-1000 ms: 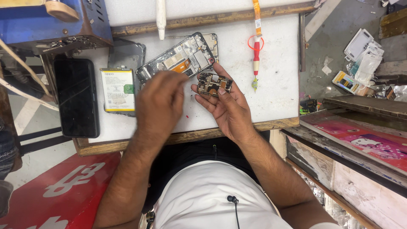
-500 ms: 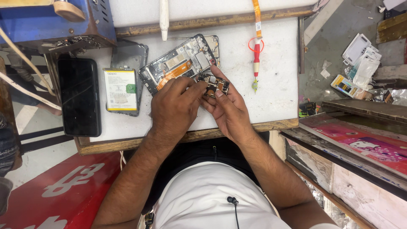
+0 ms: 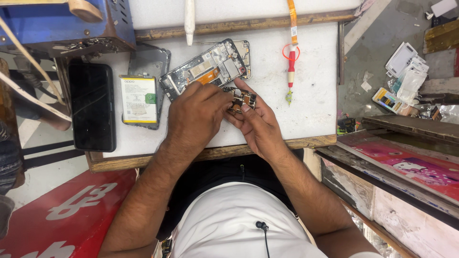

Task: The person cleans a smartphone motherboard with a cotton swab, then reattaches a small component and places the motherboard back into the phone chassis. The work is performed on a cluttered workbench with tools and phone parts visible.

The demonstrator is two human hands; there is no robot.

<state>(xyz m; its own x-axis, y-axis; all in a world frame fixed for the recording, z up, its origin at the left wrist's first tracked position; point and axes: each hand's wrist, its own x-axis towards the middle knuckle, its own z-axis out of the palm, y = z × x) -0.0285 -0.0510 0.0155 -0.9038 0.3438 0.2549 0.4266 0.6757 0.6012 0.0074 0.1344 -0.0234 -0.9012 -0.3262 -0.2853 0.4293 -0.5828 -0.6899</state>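
Both hands meet over the front half of the small white table [image 3: 306, 110], just below an opened phone [image 3: 206, 68] that lies tilted with its insides showing. The right hand [image 3: 258, 125] cradles a small circuit board [image 3: 243, 99] on its curled fingers, thumb pressing along one edge. The left hand [image 3: 196, 117] comes in from the other side, fingers bunched tight, their tips pinching at the near edge of the same board. The board sits between the two hands, lifted a little off the tabletop and just beside the phone's lower edge.

To the left of the hands a flat battery [image 3: 138, 99] with a white and green label rests on a grey back cover [image 3: 152, 61]. Further left, a black phone screen [image 3: 92, 106] lies face up, hanging partly over the table's edge. Right of the hands a red-handled screwdriver [image 3: 290, 71] lies pointing toward the person, with an orange strap [image 3: 292, 19] running up from it. A white stick-like tool [image 3: 190, 19] lies at the far edge, near a blue metal box [image 3: 62, 21]. The floor to the right is strewn with small cartons [image 3: 404, 64].
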